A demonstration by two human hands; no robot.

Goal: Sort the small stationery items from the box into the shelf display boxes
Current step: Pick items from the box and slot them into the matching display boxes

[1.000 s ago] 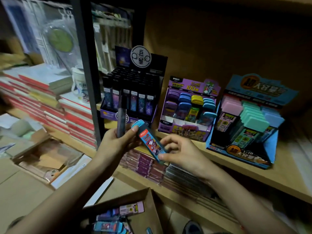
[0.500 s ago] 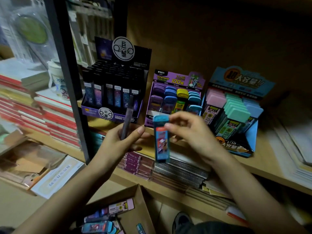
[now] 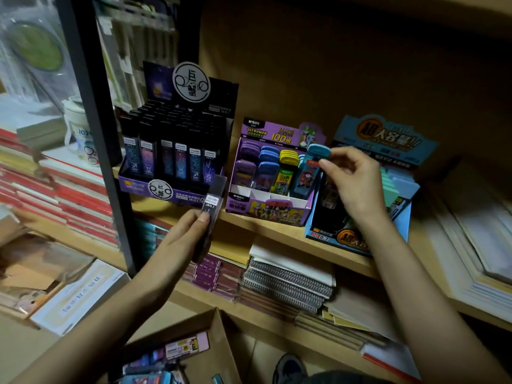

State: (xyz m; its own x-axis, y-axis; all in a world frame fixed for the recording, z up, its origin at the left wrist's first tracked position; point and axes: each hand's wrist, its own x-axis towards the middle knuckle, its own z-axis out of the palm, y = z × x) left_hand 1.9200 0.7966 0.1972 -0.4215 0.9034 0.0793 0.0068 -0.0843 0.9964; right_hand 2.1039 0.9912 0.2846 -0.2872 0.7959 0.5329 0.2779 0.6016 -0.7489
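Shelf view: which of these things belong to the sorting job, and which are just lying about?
In the job: left hand with dark case; right hand with blue-capped case; black display box; purple display box; blue display box; cardboard box.
Lying about: spiral notebooks; red-edged books; mug.

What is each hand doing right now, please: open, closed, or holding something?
Left hand: closed round a dark lead case.
Right hand: pinching a blue-capped lead case over the purple display box.
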